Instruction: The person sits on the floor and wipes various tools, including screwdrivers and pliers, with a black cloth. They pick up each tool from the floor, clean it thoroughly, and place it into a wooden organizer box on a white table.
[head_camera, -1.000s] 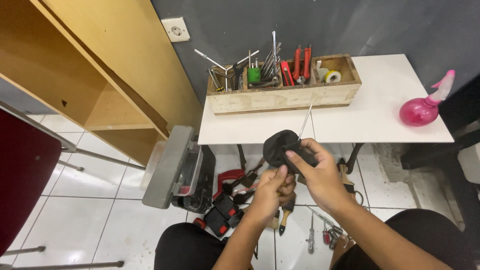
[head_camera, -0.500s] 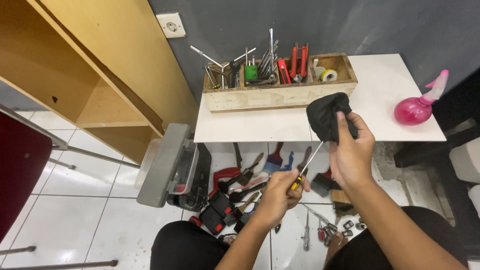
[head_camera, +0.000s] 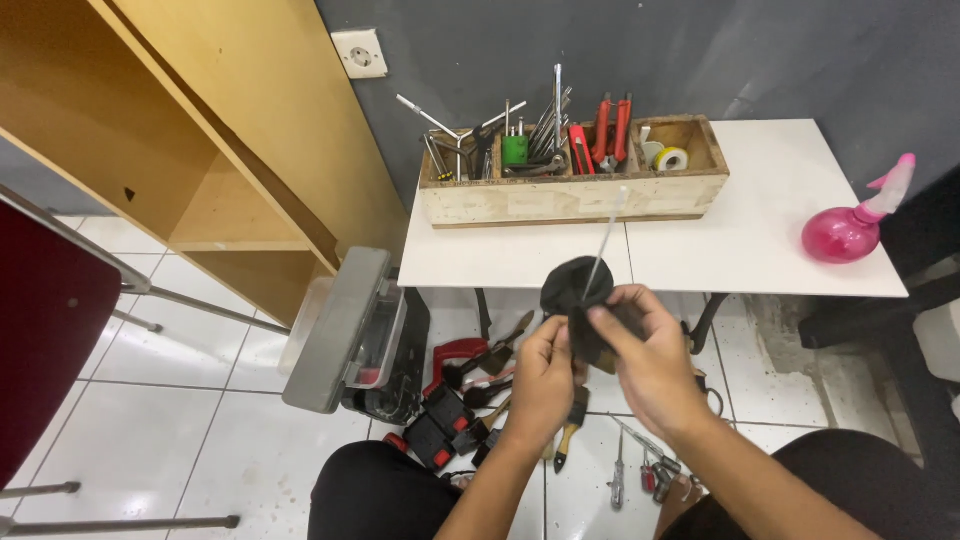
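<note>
We hold a thin steel screwdriver shaft upright before the white table, our left hand closed round its hidden handle, our right hand pinching a bunched black cloth against it; pinch too loosely and the cloth may slip off onto the scattered floor tools

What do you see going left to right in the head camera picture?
Red chair → wooden shelf → grey case → left hand → black cloth → right hand → pink spray bottle.
</note>
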